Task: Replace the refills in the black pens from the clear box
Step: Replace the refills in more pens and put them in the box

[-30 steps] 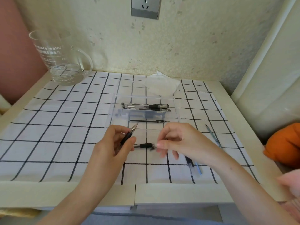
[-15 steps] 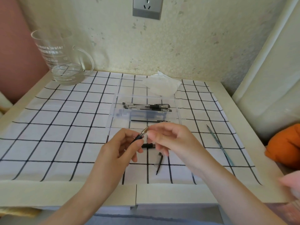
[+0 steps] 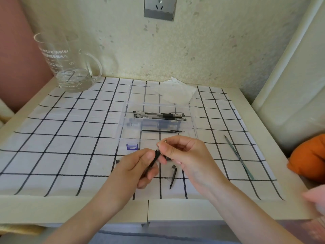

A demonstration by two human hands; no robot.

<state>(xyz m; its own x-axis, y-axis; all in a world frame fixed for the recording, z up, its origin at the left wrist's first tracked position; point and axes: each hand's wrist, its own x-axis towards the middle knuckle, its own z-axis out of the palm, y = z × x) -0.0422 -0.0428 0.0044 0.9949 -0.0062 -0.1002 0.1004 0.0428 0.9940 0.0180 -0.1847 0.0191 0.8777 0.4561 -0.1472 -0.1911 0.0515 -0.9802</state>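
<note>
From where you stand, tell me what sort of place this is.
Probably a small desk at home, pushed against a wall. A wall socket sits above it, a checked cloth covers the top, and a glass water jug and a clear box of pens stand on it.

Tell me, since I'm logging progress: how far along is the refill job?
Done: one cap lies off on the cloth. In hand: the left hand grips a black pen barrel while the right hand pinches its tip end. Left: a loose refill and capped pens sit in the clear box.
</note>
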